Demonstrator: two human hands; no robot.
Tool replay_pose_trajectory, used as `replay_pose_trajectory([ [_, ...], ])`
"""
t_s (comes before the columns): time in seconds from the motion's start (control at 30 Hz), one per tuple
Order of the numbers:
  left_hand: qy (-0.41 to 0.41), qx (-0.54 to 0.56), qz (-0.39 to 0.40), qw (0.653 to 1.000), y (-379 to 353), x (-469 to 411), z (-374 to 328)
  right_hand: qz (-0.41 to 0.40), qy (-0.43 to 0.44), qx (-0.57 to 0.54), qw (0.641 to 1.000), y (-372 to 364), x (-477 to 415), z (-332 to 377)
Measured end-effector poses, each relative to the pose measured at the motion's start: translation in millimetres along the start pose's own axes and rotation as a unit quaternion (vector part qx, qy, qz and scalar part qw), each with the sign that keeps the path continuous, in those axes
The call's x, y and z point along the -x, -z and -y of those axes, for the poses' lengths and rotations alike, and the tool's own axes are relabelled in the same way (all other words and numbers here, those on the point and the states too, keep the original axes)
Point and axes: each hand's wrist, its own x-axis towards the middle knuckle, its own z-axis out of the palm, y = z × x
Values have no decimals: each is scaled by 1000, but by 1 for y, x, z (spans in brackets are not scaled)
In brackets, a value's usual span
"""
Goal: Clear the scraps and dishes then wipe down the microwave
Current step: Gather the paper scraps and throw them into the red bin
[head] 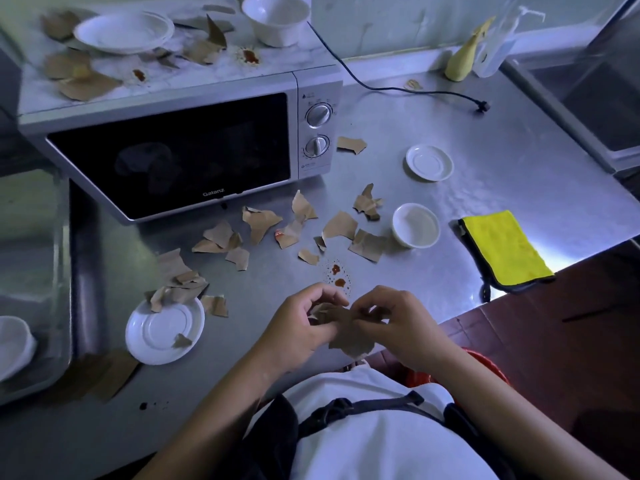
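Observation:
My left hand (298, 323) and my right hand (398, 320) together hold a bunch of brown paper scraps (343, 332) just above the counter's front edge, fingers curled round them. Several more brown scraps (263, 223) lie scattered on the steel counter (485, 161) in front of the silver microwave (173, 147). On the microwave's top sit a white plate (123, 32), a white bowl (277, 19), more scraps (86, 85) and red-brown stains (250, 56). White saucers (429, 162) (164, 330) and a small white bowl (415, 225) stand on the counter.
A folded yellow cloth (504, 249) lies at the right front edge. Sauce drops (337, 275) mark the counter before my hands. A black power cord (415, 91) trails across the back. A spray bottle (498, 46) stands by a yellow object (462, 58). A metal tray (31, 271) holding a bowl is at left.

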Motion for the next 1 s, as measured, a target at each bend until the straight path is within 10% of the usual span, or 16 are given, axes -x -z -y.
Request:
replay_pose_trajectory([
  [0.2, 38, 68, -142, 987, -4, -7, 0, -82, -81, -133, 984, 24, -49, -26],
  [0.47, 80, 117, -273, 952, -15, 5, 7, 17, -21, 205, 978, 44, -131, -82],
  [0.67, 131, 115, -341, 924, -30, 14, 9, 73, 83, 433, 895, 43, -211, -74],
  [1.0, 149, 147, -402, 891, -45, 36, 19, 132, 4, 611, 781, 29, -235, -63],
])
